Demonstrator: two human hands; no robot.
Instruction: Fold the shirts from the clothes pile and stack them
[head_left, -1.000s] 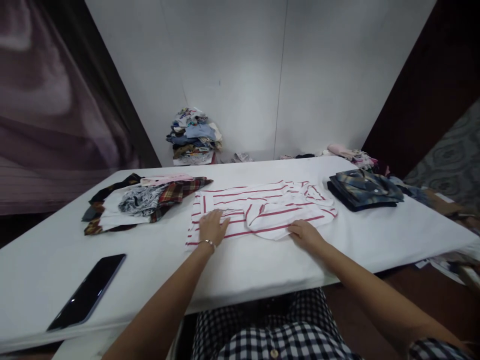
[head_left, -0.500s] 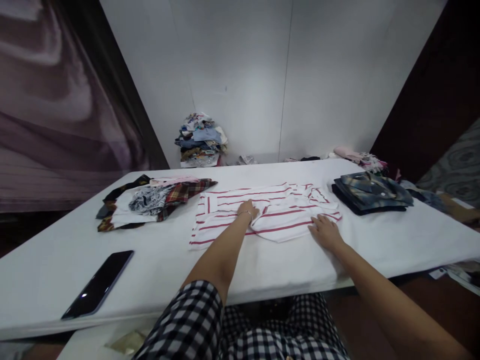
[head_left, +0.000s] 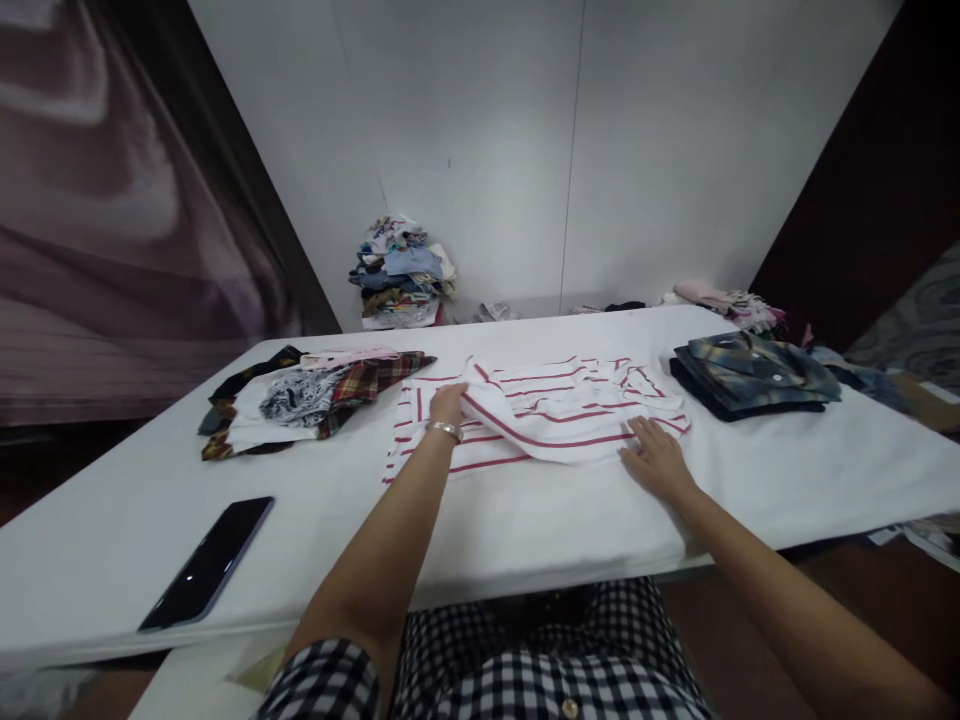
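Note:
A white shirt with red stripes (head_left: 555, 425) lies spread on the white table in front of me. My left hand (head_left: 448, 405) is closed on a fold of it, the sleeve or a side part, and holds that fold slightly raised toward the left. A bracelet circles my left wrist. At the shirt's near right edge my right hand (head_left: 654, 455) rests with its fingers spread, the fingertips touching the cloth. The shirt's right end near the collar is crumpled.
Mixed crumpled garments (head_left: 300, 405) lie on the table's left side, with a dark phone (head_left: 210, 562) nearer to me. Folded dark plaid shirts (head_left: 754, 375) are stacked at the right. Behind the white table (head_left: 540, 540), a tall clothes pile (head_left: 405, 270) stands against the wall.
My left hand has moved left, pulling a fold of the striped shirt along and lifting it. My right hand stays in nearly the same spot. The view has shifted slightly.

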